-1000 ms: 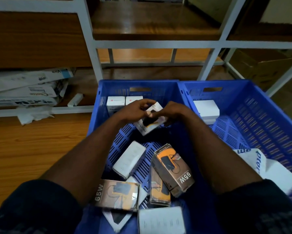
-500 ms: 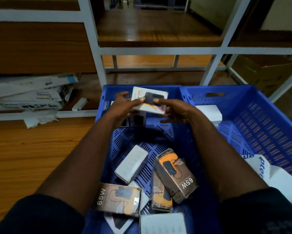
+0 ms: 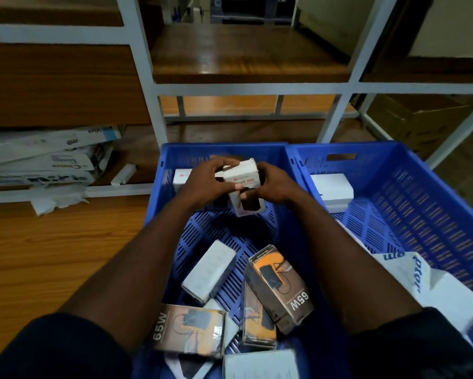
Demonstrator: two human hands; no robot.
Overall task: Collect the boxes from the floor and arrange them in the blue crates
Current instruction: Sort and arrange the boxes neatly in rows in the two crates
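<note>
1. Over the far end of the left blue crate (image 3: 224, 146), a person's left hand (image 3: 202, 184) and right hand (image 3: 276, 184) hold a white box (image 3: 242, 173) between them. Each grip is closed round a side of the carton, fingers curled. It hangs tilted just above the slotted bottom, near the far wall.
2. Collecting looks well advanced, with boxes lying in both crates; arranging appears barely begun.
3. Set in place so far, by this view: a red-marked box (image 3: 182, 177) against the left crate's far wall, partly hidden behind the left hand, and a white stack (image 3: 331, 187) in the far corner of the right blue crate (image 3: 421, 203).
4. Left to sort in the near half of the left crate: a white carton (image 3: 209, 270) lying askew, a 65W box (image 3: 279, 288) propped over an orange box (image 3: 257, 321) on edge, and a second 65W box (image 3: 189, 328) lying flat beside them.
5. The held box is white and crisp-cornered, printed "20K" in orange-red over a dark product picture. A pale edge at its upper left may be a lifted flap, too blurred to tell.
6. A white bag (image 3: 399, 269) with blue lettering slumps in the right crate. Whether more boxes wait on the wooden floor (image 3: 38, 255) beyond the frame cannot be told.
</note>
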